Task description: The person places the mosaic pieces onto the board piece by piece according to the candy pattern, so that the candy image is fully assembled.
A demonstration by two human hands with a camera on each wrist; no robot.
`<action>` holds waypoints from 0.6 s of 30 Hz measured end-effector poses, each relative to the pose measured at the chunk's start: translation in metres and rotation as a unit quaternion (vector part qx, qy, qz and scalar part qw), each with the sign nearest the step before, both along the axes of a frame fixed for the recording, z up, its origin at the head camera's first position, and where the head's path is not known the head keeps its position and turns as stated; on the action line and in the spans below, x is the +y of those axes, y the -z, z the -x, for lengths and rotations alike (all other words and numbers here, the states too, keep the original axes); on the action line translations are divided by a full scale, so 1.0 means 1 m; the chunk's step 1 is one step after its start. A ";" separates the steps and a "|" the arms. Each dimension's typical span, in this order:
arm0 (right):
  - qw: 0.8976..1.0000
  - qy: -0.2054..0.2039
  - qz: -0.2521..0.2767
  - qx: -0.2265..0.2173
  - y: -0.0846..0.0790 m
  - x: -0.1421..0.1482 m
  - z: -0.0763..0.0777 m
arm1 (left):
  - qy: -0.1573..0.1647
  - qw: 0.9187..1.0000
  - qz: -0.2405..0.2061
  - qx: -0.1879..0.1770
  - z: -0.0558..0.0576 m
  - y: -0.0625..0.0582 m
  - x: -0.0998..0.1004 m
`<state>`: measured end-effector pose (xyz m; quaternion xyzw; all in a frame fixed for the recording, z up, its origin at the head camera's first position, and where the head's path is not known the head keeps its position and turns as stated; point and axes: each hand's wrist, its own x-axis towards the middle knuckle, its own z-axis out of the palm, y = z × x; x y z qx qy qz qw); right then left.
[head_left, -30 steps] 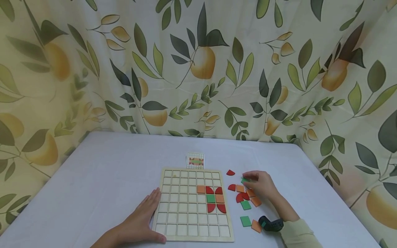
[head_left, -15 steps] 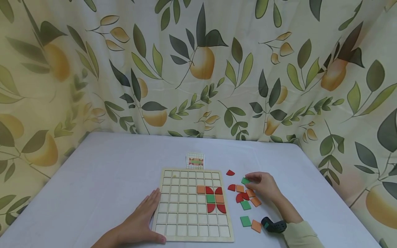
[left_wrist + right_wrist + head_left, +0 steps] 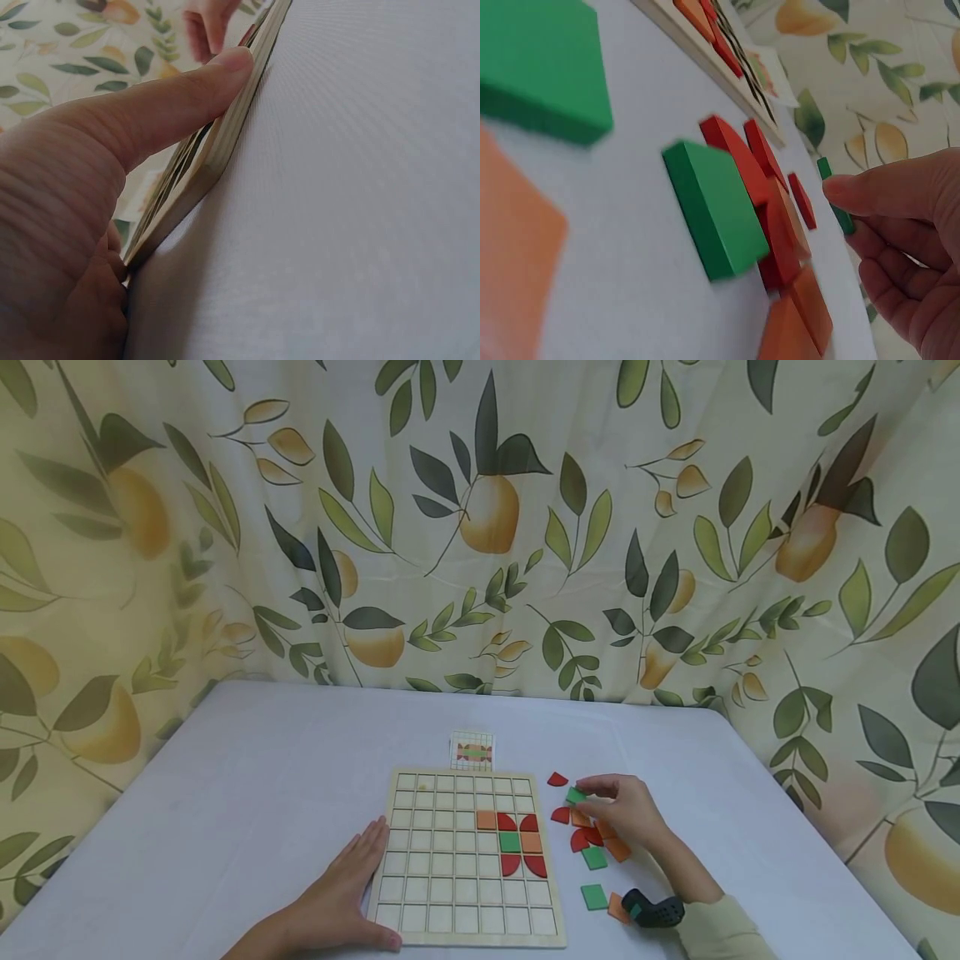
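Observation:
My right hand [image 3: 624, 808] pinches a green square tile [image 3: 576, 796] between thumb and fingertips, over the loose pieces right of the board. In the right wrist view the green tile shows edge-on, raised off the cloth. My left hand [image 3: 339, 889] lies along the left side of the wooden grid board [image 3: 442, 937], fingers straight, with the thumb [image 3: 195, 90] at its near edge. On the board's right part sit an orange square [image 3: 487, 820], another orange square [image 3: 531, 842], a green square [image 3: 510, 842] and several red quarter-circles [image 3: 511, 863].
Right of the board lie loose red quarter-circles [image 3: 557, 779], green squares [image 3: 594, 897] and orange squares [image 3: 618, 848], some overlapping. A pattern card [image 3: 473, 749] touches the board's far edge. Behind the white-covered table [image 3: 225, 793] hangs a fruit-print curtain [image 3: 420, 527].
My right hand has lifted the green square from among the loose pieces and carried it slightly left, toward the board. My left hand stays where it was.

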<state>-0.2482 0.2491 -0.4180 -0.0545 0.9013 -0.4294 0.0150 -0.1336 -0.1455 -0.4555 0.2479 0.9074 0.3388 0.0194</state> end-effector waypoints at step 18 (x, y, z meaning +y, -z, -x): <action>0.998 -0.057 0.012 0.030 -0.003 -0.040 -0.015 | 0.001 1.000 -0.002 -0.004 -0.002 -0.004 0.000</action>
